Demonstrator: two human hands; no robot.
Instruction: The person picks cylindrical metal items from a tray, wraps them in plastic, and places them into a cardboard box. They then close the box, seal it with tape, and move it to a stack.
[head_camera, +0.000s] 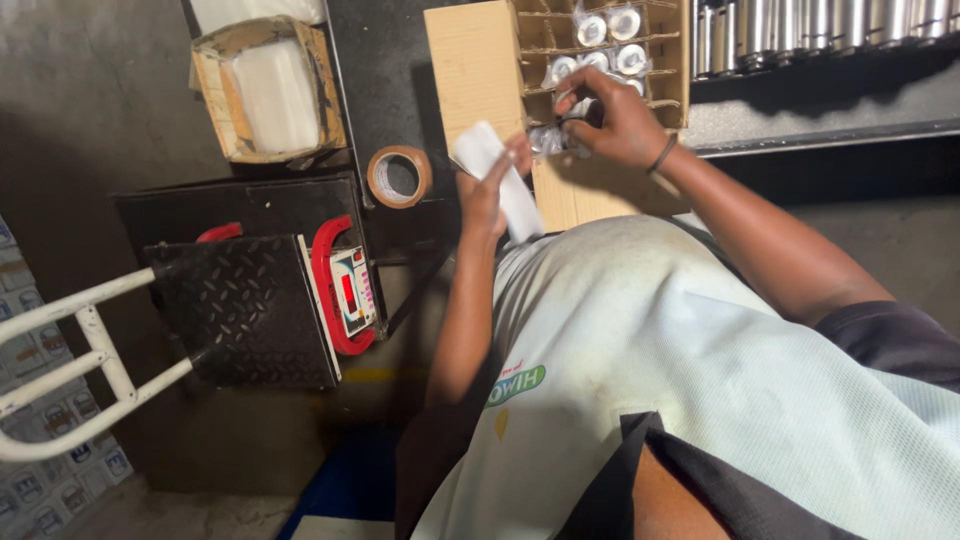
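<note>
My left hand holds a small stack of clear plastic bags just in front of a cardboard box. That box has a grid of cardboard dividers, and several cells hold shiny metal parts wrapped in plastic. My right hand is at the near edge of the grid, its fingers closed around a dark metal part with plastic about it. The two hands are close together, almost touching.
A roll of brown tape lies on the dark table left of the box. An open carton of white bags stands further left. A weighing scale with a checkered black platform and a white metal frame are lower left. Metal cylinders line the top right.
</note>
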